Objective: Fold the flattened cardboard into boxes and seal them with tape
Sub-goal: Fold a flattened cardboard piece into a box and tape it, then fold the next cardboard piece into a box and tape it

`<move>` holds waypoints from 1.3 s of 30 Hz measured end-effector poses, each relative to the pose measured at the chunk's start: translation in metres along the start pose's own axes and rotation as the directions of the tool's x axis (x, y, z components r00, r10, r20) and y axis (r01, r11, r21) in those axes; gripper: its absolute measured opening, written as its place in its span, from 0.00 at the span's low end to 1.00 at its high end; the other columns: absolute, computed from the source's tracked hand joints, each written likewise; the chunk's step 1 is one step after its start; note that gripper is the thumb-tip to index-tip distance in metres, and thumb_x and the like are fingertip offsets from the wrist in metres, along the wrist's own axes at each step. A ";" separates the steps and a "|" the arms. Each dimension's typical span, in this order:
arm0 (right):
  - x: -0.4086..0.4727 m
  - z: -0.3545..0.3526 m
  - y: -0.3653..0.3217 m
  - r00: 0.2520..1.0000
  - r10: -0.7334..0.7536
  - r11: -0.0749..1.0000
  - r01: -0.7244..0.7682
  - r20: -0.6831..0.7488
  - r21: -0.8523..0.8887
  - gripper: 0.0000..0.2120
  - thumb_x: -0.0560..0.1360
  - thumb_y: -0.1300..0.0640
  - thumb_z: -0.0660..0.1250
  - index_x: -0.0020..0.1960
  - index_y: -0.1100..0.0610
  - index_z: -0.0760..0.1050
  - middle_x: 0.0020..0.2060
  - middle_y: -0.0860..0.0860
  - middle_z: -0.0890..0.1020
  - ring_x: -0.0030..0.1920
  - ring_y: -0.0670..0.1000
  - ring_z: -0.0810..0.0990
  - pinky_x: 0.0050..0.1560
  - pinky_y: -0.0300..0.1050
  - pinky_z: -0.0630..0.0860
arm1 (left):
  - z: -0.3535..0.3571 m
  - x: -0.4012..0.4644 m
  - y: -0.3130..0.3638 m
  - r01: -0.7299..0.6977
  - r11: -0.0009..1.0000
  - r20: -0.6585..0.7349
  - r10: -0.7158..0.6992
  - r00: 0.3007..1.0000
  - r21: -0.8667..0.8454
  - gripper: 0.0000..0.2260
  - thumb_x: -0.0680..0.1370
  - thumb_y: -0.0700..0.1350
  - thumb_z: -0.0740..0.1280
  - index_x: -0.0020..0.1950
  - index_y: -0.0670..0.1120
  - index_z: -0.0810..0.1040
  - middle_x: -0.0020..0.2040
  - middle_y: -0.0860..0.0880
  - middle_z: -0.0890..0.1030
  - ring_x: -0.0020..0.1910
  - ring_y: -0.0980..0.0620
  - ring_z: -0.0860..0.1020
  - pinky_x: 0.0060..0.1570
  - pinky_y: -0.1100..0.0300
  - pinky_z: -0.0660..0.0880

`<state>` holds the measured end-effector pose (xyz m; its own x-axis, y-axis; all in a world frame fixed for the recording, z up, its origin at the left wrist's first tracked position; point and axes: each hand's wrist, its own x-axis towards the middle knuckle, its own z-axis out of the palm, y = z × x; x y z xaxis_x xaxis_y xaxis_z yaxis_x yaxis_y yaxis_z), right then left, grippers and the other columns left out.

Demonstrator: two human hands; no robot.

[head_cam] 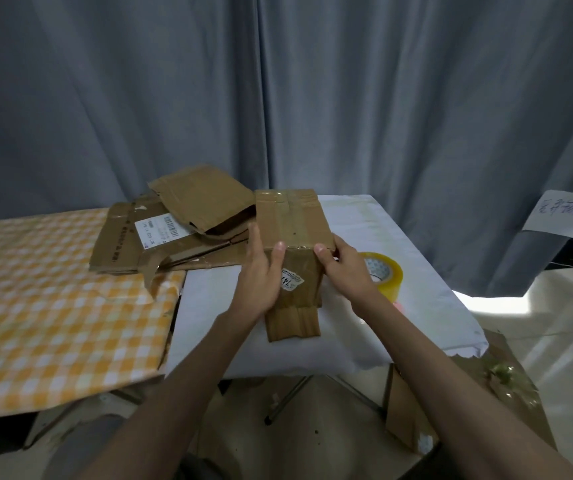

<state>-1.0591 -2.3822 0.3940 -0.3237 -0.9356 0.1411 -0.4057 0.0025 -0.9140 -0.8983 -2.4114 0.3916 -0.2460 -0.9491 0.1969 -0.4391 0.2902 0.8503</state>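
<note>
Two hands: both on one cardboard box (293, 216), raised over the white-covered counter (416, 282).
Left hand (261, 275): fingers mostly straight and laid along the box's left side; thumb tip presses the near top edge; palm lies flat against the front face, no curl round the box visible.
Right hand (345, 268): thumb on the near top edge at the right corner; remaining fingers bent round the right side, holding it.
Box state: top face closed, with glossy tape across its seam and along the near edge; front face hangs toward the camera, with a small white sticker (291, 280) printed in dark characters.
Tape roll (384, 273): yellowish, lying on the white cover just right of the right hand, partly hidden by the wrist.
Flattened cardboard (160, 237): several pieces stacked behind and left of the box, straddling both counters; one bears a white barcode label (164, 230).
Left counter (53, 306): orange-and-white checked cloth.
Background: grey curtain (278, 98); handwritten paper sheet (567, 214) at far right.
</note>
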 end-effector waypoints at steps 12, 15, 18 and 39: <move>-0.008 -0.033 -0.038 0.949 -0.237 0.971 0.235 -0.208 -0.037 0.22 0.75 0.41 0.65 0.68 0.43 0.75 0.55 0.43 0.83 0.55 0.43 0.80 0.59 0.49 0.77 | -0.045 0.023 0.056 -0.041 0.978 -0.109 0.019 0.994 -0.203 0.30 0.78 0.66 0.61 0.76 0.52 0.65 0.67 0.52 0.69 0.55 0.63 0.74 0.53 0.72 0.71; -0.004 -0.032 -0.041 0.905 -0.383 0.923 0.367 -0.188 -0.114 0.27 0.75 0.46 0.67 0.74 0.44 0.70 0.62 0.45 0.80 0.62 0.46 0.77 0.64 0.47 0.73 | -0.065 0.034 0.065 0.112 0.913 -0.056 -0.146 0.988 -0.392 0.33 0.76 0.71 0.57 0.71 0.50 0.70 0.61 0.45 0.79 0.55 0.50 0.81 0.55 0.57 0.78; 0.000 -0.028 -0.029 0.801 -0.572 0.818 0.541 -0.177 -0.196 0.26 0.75 0.63 0.71 0.72 0.53 0.72 0.68 0.48 0.76 0.66 0.47 0.74 0.66 0.43 0.70 | -0.079 0.034 0.055 0.271 0.792 0.095 -0.263 0.960 -0.547 0.41 0.73 0.77 0.52 0.79 0.52 0.60 0.58 0.39 0.80 0.58 0.42 0.81 0.64 0.49 0.74; -0.018 -0.038 0.010 0.986 0.138 0.952 -0.158 0.093 0.263 0.15 0.84 0.49 0.58 0.68 0.47 0.74 0.62 0.46 0.79 0.59 0.43 0.78 0.49 0.39 0.76 | -0.054 0.007 -0.001 -0.053 0.968 0.148 0.091 0.985 -0.245 0.15 0.81 0.54 0.64 0.67 0.56 0.74 0.66 0.56 0.76 0.64 0.59 0.75 0.63 0.58 0.75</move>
<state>-1.0899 -2.3520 0.3969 -0.2960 -0.9549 -0.0227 -0.1103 0.0577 -0.9922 -0.8533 -2.4254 0.4183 -0.4100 -0.8900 0.1995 -0.1999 0.3011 0.9324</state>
